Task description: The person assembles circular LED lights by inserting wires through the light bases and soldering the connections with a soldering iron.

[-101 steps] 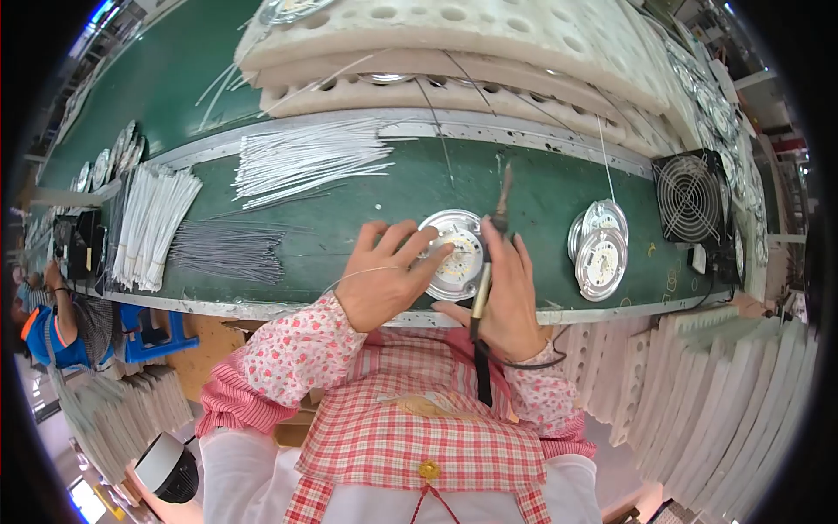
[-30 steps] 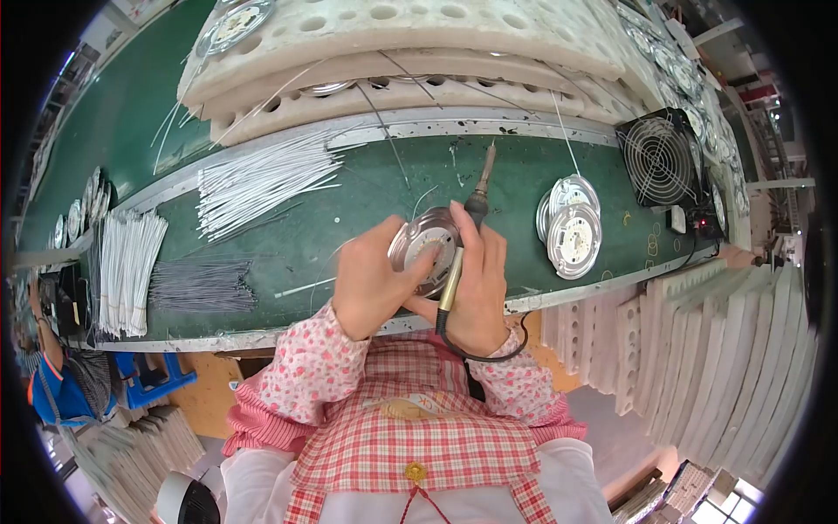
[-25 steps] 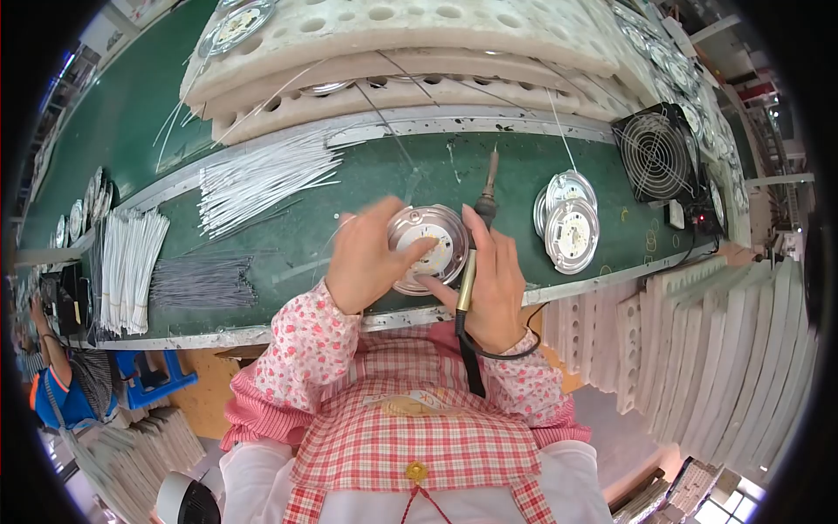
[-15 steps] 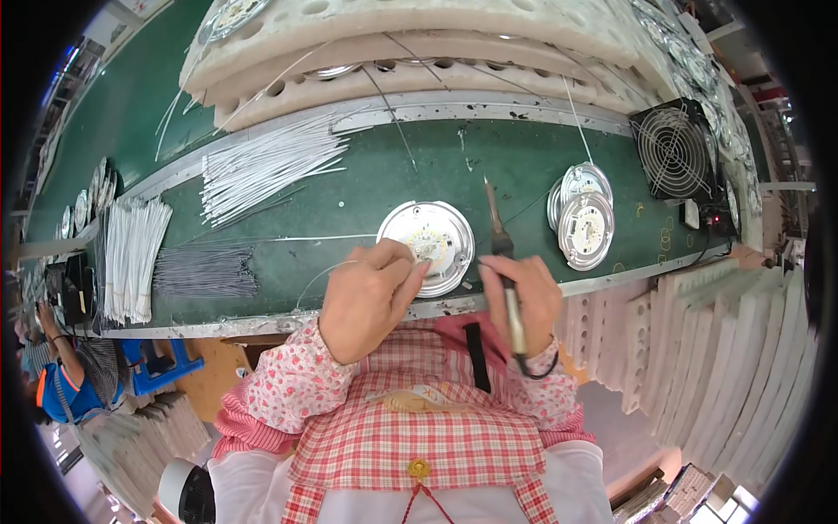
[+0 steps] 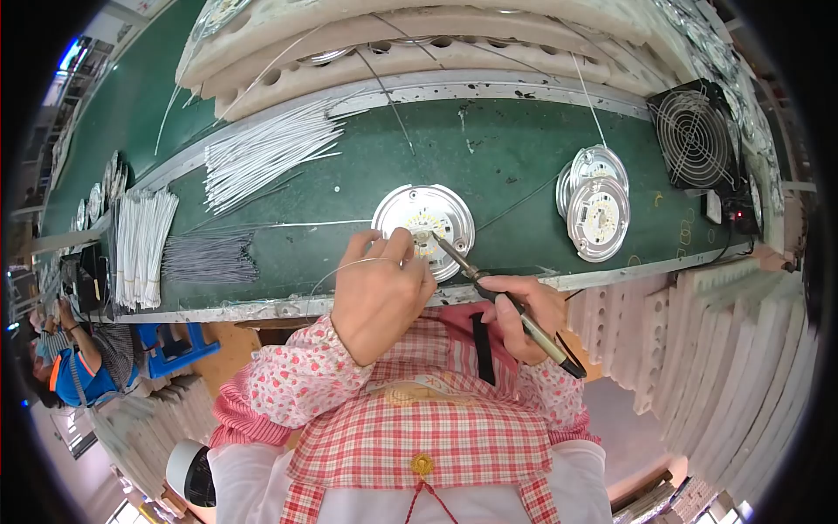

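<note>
My left hand [image 5: 380, 293] rests at the near left edge of a round silver LED disc [image 5: 408, 199], its fingers closed on a thin curved solder wire [image 5: 325, 281]. A white lead wire [image 5: 332, 223] runs in from the left to the disc. In my right hand [image 5: 528, 314] is a soldering iron [image 5: 489, 288], gripped like a pen, its tip at the middle of the disc's LED board [image 5: 425, 229]. The fingertips of my left hand partly hide the board, so the exact contact there cannot be made out.
Several finished-looking discs [image 5: 599, 218] overlap on the right, near a fan [image 5: 694, 140]. White wires [image 5: 271, 153] and bundles of white [image 5: 144, 249] and grey wires [image 5: 209, 258] lie left. Foam trays [image 5: 419, 74] stand behind. Another person [image 5: 83, 371] is at far left.
The soldering iron has swung from pointing away beside the disc to touching down over its centre. My left hand has shifted slightly right, its fingers reaching over the board.
</note>
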`<action>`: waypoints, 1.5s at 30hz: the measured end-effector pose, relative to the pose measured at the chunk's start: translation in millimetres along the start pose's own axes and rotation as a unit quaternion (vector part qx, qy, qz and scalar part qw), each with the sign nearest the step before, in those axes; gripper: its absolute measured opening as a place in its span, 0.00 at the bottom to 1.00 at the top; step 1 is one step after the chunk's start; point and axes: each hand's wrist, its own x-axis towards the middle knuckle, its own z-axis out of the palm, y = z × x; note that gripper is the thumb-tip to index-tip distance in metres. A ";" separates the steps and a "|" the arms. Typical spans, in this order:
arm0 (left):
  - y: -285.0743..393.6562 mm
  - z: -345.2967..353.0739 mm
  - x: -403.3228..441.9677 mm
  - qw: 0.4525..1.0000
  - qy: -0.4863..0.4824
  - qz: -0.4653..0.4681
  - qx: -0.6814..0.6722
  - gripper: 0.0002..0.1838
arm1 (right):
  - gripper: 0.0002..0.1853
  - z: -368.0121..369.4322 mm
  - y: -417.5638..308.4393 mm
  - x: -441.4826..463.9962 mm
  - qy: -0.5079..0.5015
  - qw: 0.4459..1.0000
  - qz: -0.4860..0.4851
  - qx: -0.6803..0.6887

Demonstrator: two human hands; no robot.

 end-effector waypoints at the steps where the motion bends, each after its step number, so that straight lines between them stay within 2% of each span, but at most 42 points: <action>1: 0.9 0.0 0.5 1.000 -0.004 0.002 0.009 0.06 | 0.11 -2.2 -1.5 1.2 -0.020 1.000 0.000 -0.008; 2: 1.7 -0.3 1.0 1.000 -0.007 0.005 0.017 0.06 | 0.12 -3.2 -2.0 2.1 -0.040 0.999 0.001 -0.017; 5: 2.6 -0.5 1.8 0.999 -0.017 0.007 0.029 0.07 | 0.13 5.0 1.0 4.2 0.015 1.000 -0.017 -0.010; 8: 2.7 -0.7 1.4 0.999 -0.024 0.002 0.023 0.07 | 0.12 5.8 -3.4 5.1 0.025 0.999 0.012 0.042; 11: 2.9 -2.3 2.1 0.999 -0.031 0.003 0.028 0.07 | 0.12 4.5 -4.7 3.6 0.018 0.996 0.028 0.080; 14: 3.2 -1.3 3.1 0.998 -0.043 0.006 0.048 0.08 | 0.11 4.2 -5.3 6.9 0.006 0.998 0.011 0.059; 17: 3.7 -0.9 4.6 0.998 -0.049 0.011 0.049 0.08 | 0.11 3.1 -7.0 7.6 -0.004 0.998 0.026 0.064; 23: 3.1 1.8 4.2 0.997 -0.044 0.007 0.059 0.08 | 0.13 5.0 -14.3 10.5 -0.013 0.982 0.103 0.156; 29: 2.5 2.5 3.6 0.998 -0.039 -0.001 0.047 0.08 | 0.14 4.1 -15.6 12.5 -0.012 0.983 0.122 0.138; 35: 2.9 3.4 6.0 0.998 -0.038 0.000 0.057 0.08 | 0.12 3.4 -14.6 13.7 -0.028 0.989 0.091 0.114; 39: 1.9 4.6 7.9 0.997 -0.050 0.001 0.064 0.08 | 0.12 2.3 -18.5 16.9 -0.024 0.979 0.138 0.148; 42: -5.1 9.3 5.9 0.999 0.005 -0.025 -0.020 0.05 | 0.12 2.9 -27.3 21.8 -0.009 0.969 0.187 0.162; 45: -16.7 5.9 8.8 0.982 0.121 -0.095 -0.110 0.03 | 0.12 2.9 -27.9 23.7 -0.006 0.972 0.188 0.143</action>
